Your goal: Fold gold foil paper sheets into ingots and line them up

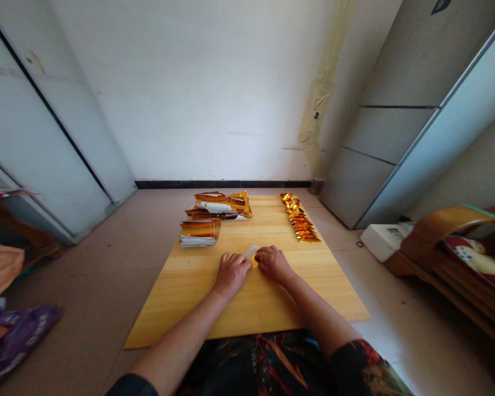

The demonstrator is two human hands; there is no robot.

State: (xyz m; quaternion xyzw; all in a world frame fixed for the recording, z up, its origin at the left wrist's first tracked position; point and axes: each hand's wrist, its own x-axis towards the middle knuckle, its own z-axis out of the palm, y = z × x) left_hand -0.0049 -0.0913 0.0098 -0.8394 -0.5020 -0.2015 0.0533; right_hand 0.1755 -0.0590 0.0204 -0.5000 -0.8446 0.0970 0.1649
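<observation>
Both hands meet over the middle of a wooden board. My left hand has its fingers closed on the near left side of a small gold foil piece with a pale sheet. On the right side of the same piece, my right hand pinches with bent fingers. My fingers hide much of it, so I cannot make out its full shape. Beyond my left hand lie stacks of gold and white foil sheets. To the far right runs a row of folded gold foil pieces.
Another pile of gold foil and white sheets sits at the board's far left. A white box and a wooden bench stand to the right. A purple bag lies on the floor at left. A white wall rises behind.
</observation>
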